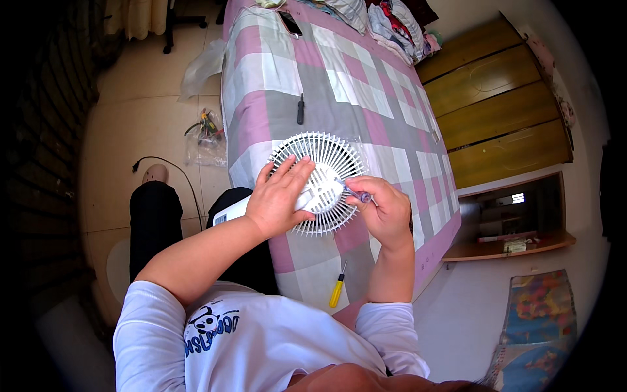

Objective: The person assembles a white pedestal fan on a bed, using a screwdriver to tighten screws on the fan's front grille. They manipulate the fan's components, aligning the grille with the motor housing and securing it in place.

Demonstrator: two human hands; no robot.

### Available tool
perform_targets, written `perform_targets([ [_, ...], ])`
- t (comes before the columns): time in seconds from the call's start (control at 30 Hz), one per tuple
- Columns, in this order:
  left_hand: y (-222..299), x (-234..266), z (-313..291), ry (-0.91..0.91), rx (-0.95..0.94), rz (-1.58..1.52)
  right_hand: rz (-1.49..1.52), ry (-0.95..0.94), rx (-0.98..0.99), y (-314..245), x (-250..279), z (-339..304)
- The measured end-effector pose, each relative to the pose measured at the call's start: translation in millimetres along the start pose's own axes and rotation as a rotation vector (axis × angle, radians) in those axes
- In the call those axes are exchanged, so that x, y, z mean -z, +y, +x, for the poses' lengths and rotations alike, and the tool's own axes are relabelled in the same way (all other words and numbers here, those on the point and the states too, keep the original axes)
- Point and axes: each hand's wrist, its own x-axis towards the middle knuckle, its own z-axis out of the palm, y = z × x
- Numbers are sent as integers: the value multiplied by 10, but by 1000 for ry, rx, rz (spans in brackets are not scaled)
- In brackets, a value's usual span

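Shirt first, since that's nearest: white tee at 6 o'clock, both forearms coming up from it toward the bed (392,140), which has a pink, grey and white checked cover. A yellow-handled screwdriver (337,287) lies loose on the cover at about 6 o'clock from the fan, untouched, tip pointing up toward the work.

Next up is the fan (319,185) itself, a small white one lying near the bed's near edge, round ribbed grille facing the camera. Left hand (282,198) is spread flat, fingers fanned over the grille's 9 o'clock side, pressing it down to keep it steady. Right hand (385,210) sits at the fan's 3 o'clock, fingers curled shut around a small driver (356,193) with a clear purplish handle, its shaft angled in toward the hub.

Progress-wise, I'd say this is early or mid screw work. The grille looks fully seated on the body, no gap I can see, and I can't spot any loose screws on the cover, though they'd be tiny at this size. So whether screws are going in or coming out, I can't tell.

Further off, a black-handled tool (300,109) lies at 12 o'clock from the fan, well apart. A phone (290,23) sits up near the far end, with piled clothes (392,23) at about 1 o'clock.
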Motion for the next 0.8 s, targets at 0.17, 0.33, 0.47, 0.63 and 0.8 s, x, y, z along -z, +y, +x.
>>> perform_targets([
  [0.17, 1, -14, 0, 3, 1, -3, -115, 43, 47, -37, -44, 65],
  [0.33, -1, -16, -7, 6, -5, -5, -232, 176, 118, -47, -192, 30],
  [0.47, 0, -21, -14, 20, -8, -13, -248, 283, 94, -19, -312, -51],
  [0.63, 9, -24, -6, 29, -10, -9, -268, 392, 53, -43, -433, -101],
  [0.8, -11, -51, -13, 27, -16, 18, -318, 493, -2, -97, -566, -122],
])
